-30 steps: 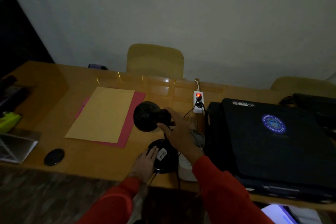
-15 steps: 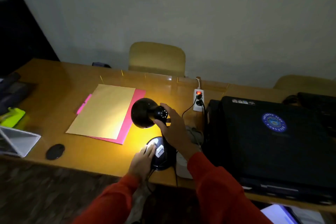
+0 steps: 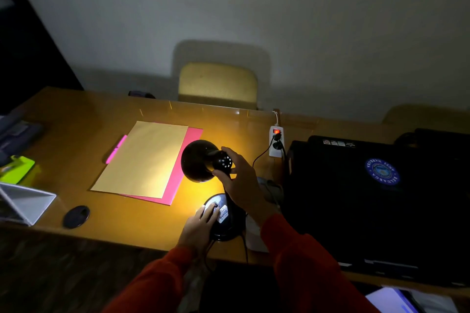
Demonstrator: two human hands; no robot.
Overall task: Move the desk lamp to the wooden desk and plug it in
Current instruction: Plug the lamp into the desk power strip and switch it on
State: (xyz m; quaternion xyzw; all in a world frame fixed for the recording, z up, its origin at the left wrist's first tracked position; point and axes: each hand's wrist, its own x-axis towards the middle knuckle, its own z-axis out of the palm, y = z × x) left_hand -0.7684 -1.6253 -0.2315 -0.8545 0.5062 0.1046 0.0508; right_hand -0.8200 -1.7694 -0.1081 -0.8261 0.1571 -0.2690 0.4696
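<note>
A black desk lamp [image 3: 198, 160] stands lit on the wooden desk [image 3: 76, 119], throwing yellow light onto the surface. My right hand [image 3: 241, 180] grips the back of the lamp's head and neck. My left hand [image 3: 201, 226] lies flat on the round lamp base [image 3: 226, 223], fingertips at its switch. The lamp's black cord runs to a white power strip [image 3: 276, 141] with a red glowing switch, where black plugs sit in the sockets.
A tan envelope [image 3: 142, 157] lies on a pink folder [image 3: 183, 173] left of the lamp. A large black printer [image 3: 368, 198] fills the right. A small black disc [image 3: 76, 216], a white stand [image 3: 23, 203] and a green item [image 3: 15, 168] sit at left. A chair [image 3: 218, 84] stands behind.
The lamp was dark one second ago and now shines. My right hand has tilted the lamp head slightly; my left hand stays on the base.
</note>
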